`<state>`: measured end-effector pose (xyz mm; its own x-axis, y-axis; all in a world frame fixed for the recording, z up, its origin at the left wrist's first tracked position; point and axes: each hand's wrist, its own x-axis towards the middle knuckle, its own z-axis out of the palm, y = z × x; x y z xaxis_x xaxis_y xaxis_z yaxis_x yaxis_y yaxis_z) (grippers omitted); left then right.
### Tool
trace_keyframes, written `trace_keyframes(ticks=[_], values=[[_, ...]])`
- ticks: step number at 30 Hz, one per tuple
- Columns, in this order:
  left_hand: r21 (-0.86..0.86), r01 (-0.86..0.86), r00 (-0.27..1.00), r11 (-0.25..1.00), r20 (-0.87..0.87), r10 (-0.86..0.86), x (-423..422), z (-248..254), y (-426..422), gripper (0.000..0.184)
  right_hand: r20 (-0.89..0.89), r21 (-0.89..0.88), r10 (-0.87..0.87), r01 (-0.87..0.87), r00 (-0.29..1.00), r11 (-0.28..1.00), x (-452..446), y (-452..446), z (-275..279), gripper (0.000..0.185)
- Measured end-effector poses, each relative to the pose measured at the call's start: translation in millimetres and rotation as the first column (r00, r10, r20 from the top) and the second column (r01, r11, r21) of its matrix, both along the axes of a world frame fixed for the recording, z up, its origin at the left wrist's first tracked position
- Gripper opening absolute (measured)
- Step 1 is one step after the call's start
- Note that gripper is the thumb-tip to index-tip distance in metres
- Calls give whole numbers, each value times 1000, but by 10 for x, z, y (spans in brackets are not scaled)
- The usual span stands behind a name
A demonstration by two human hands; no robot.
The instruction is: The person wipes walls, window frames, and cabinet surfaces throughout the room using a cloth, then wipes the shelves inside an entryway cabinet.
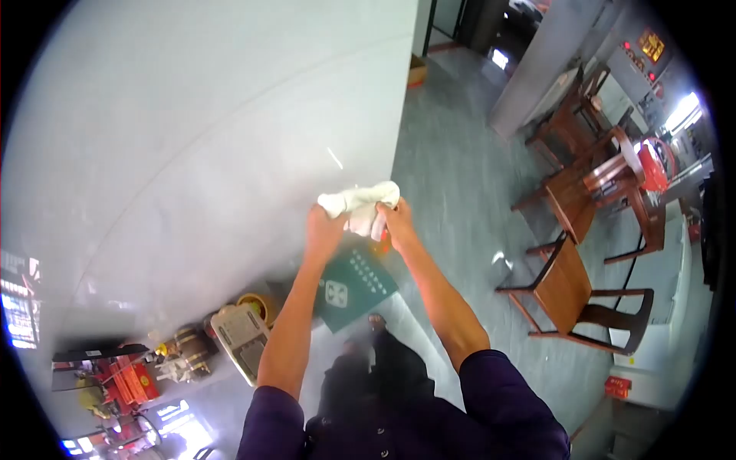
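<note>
A bunched white cloth (359, 201) is stretched between my two hands, in front of the pale wall. My left hand (325, 227) is closed around its left end. On the right side, my right hand (395, 221) pinches the cloth, with a fold hanging down beside the fingers. Below my hands, a dark green box (354, 285) with white lettering and a square emblem sits near my feet. A small orange and red thing (381, 244) shows just under my right hand, too blurred to name.
A glossy white wall (230, 115) fills the left. Wooden chairs (563, 287) stand on the grey floor (452, 153) to the right. By the wall's foot lie a flat grey-white device (241, 337), a brown barrel-shaped thing (192, 350) and red boxes (132, 379).
</note>
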<state>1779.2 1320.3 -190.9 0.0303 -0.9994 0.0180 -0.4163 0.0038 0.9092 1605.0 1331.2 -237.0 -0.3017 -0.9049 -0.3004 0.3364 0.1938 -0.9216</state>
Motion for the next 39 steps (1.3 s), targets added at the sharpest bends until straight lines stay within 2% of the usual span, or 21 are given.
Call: trace_keyframes(ticks=[2, 3, 4, 5, 6, 8, 11, 12, 15, 17, 19, 21, 26, 29, 30, 31, 33, 34, 36, 38, 39], values=[[77, -34, 997, 996, 65, 29, 105, 18, 486, 42, -12, 30, 80, -80, 997, 996, -64, 520, -122, 31], [46, 24, 996, 999, 82, -28, 188, -39, 680, 46, -154, 18, 94, -92, 984, 996, -95, 698, -194, 32], [-11, 8, 1000, 1000, -25, -9, 227, -114, 861, 43, -292, 17, 113, -113, 950, 993, -103, 889, -275, 32], [-51, -19, 991, 999, -131, 13, 293, -204, 1111, 41, -164, 14, 162, -162, 973, 987, -130, 1161, -360, 33], [30, 36, 984, 999, -177, -30, 343, -132, 1314, 40, -36, 14, 207, -206, 978, 978, -100, 1433, -134, 33], [154, 143, 953, 978, -288, -94, 446, 154, 1615, 39, -54, 47, 212, -210, 976, 977, -59, 1724, 145, 33], [133, 161, 969, 978, -208, -131, 642, 73, 2010, 36, -146, 92, 273, -261, 951, 961, -7, 2076, 133, 33], [214, 141, 972, 967, -214, -94, 694, 142, 2128, 36, -197, 105, 301, -285, 933, 953, -48, 2152, 134, 33], [298, 77, 855, 951, -511, 91, 801, -191, 2521, 37, 175, 135, 335, -359, 926, 923, 100, 2303, 528, 35], [394, 64, 730, 917, -645, 226, 806, -145, 2746, 39, 271, 98, 294, -330, 917, 939, 231, 2373, 498, 36], [459, 86, 628, 884, -714, 309, 779, 87, 2925, 46, 497, 65, 332, -416, 802, 907, 311, 2404, 221, 32], [441, 118, 429, 890, -831, 354, 714, 225, 3069, 48, 632, 89, 316, -471, 708, 877, 373, 2483, 311, 40], [443, 189, 436, 877, -838, 329, 342, 425, 3266, 55, 890, -12, 319, -682, 326, 731, 111, 2793, 631, 46], [399, 302, 406, 866, -876, 262, -131, 469, 3166, 58, 898, 138, 198, -678, 393, 722, -364, 2991, 805, 50], [393, 326, 416, 860, -877, 243, -357, 507, 3100, 58, 848, 47, 334, -688, 410, 724, -620, 3032, 768, 52], [388, 348, 423, 853, -877, 227, -555, 528, 3043, 58, 835, 11, 359, -664, 417, 747, -846, 3022, 636, 53], [474, 317, 605, 821, -768, 210, -764, 195, 2805, 58, 810, -52, 396, -620, 433, 783, -1275, 3022, 359, 58], [474, 300, 693, 828, -704, 152, -919, 119, 2708, 55, 699, -58, 440, -568, 564, 821, -1517, 3019, 560, 52], [504, 328, 834, 799, -551, 5, -1168, -21, 2510, 46, 267, 55, 533, -565, 803, 823, -1940, 3000, 714, 47], [388, 413, 786, 824, -609, -108, -1490, 78, 2497, 45, -224, 140, 532, -513, 816, 847, -2336, 3075, 962, 51], [326, 477, 748, 816, -638, -183, -1680, 66, 2468, 44, -267, 94, 506, -501, 820, 861, -2504, 3118, 962, 51]])
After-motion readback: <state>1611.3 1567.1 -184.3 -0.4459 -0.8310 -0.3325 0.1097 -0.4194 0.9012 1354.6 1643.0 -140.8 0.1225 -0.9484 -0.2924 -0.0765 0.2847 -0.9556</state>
